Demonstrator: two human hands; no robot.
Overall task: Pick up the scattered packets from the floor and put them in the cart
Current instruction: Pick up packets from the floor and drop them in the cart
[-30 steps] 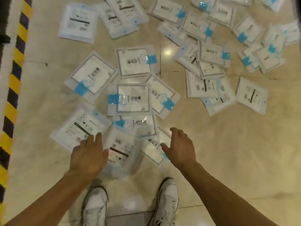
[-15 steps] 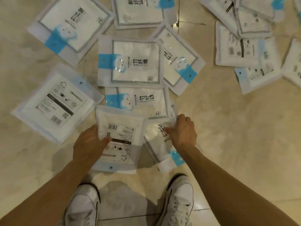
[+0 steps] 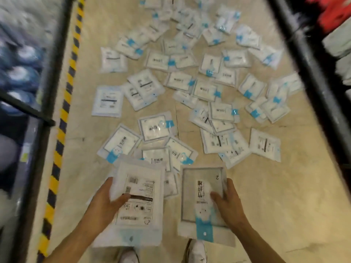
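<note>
1. Barcode-side packet point(image 3: 139, 198): clamped in left grip point(image 3: 103, 203), thumb on top, held above the floor point(image 3: 284, 196).
2. Blue-tab packet point(image 3: 201, 186): clamped in right grip point(image 3: 230, 205), thumb on its face.
3. Scattered packets point(image 3: 209, 88): on floor ahead of both grips.
4. Striped tape point(image 3: 62, 114): left of left grip.

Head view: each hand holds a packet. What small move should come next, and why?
Probably swing both toward the black frame at left, possibly the cart. The left hand grips the barcode packet, the right hand the blue-tab packet, both held above the floor packets.
</note>
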